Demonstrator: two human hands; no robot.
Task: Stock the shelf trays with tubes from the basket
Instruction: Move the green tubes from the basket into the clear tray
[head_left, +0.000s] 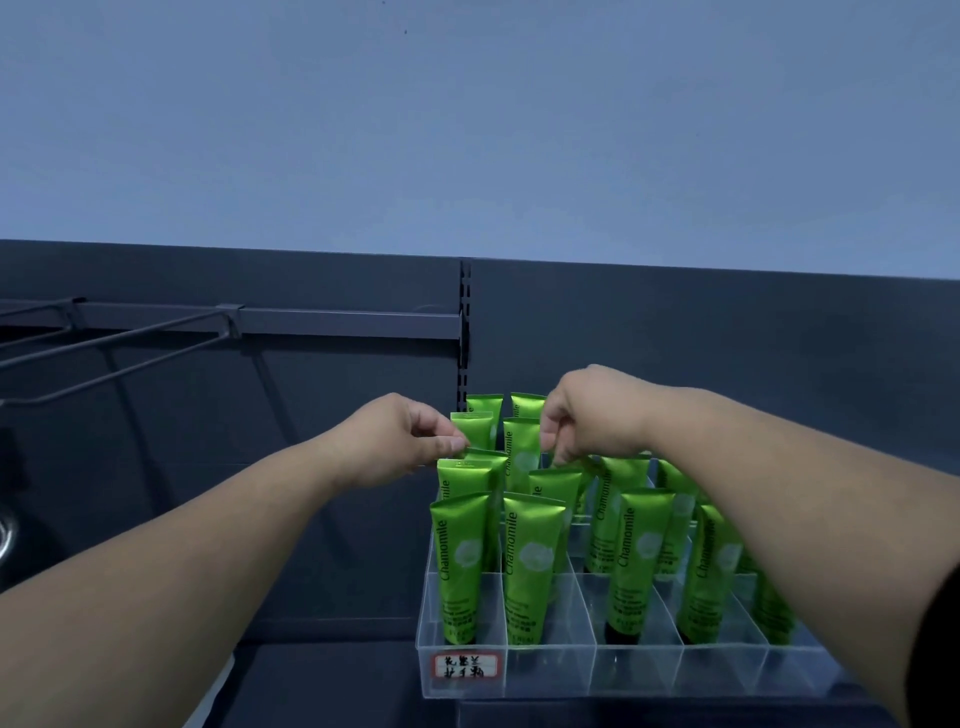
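Tubes (460, 566) of green Chamomile cream stand upright in rows inside a clear divided tray (550, 670) on a dark shelf (322, 670), seen from above and behind two bare forearms. The tray's front wall carries a small red-bordered label (466, 665) at its left corner and sits near the shelf's front edge. The front-most strip of compartments shows only clear plastic.

The left hand (400, 441) reaches in from the left, with thumb and fingertips pinched on the top edge of a left-column tube (496, 470). The right hand (587, 415) hangs over the middle of the tray, its fingers curled down and pinching the crimped top of a middle tube (558, 483). The two hands are near each other but apart, with tube tops showing between them.

The right forearm crosses above the tray's right side and hides part of the columns there. A dark sleeve (937, 649) shows at the picture's right edge.

Left of the tray, dark shelf surface runs on toward the left. Behind it rises a dark back panel with a slotted upright (464, 332), and a wire bracket (119, 338) juts out on a rail at upper left.
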